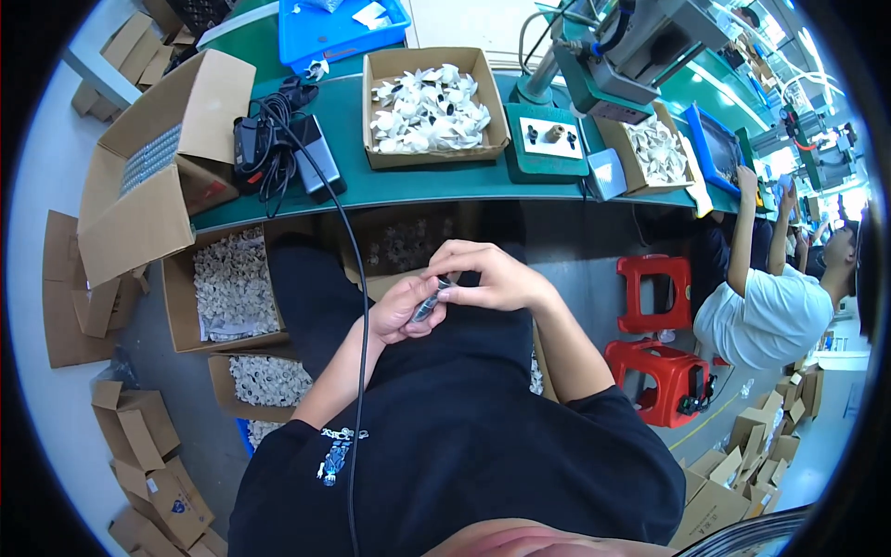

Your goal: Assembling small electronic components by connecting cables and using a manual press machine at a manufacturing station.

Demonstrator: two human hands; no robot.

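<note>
Above my lap, both hands meet at a small, dark, shiny piece (426, 307), roughly rod-shaped; its exact kind is too small to make out. The fingers of my left hand (401, 311) are curled round its lower part. From the right, my right hand (492, 277) pinches at its upper end with thumb and fingers, and they hide some of it. On the green bench ahead is an open cardboard box (369, 160) filled with small white bladed parts (432, 107).
A bench press (608, 79) stands right of the box. A black cable (351, 232) hangs down past my left forearm. Boxes of white parts (237, 278) sit below the bench at left. Red stools (655, 295) and a seated co-worker (766, 316) are to the right.
</note>
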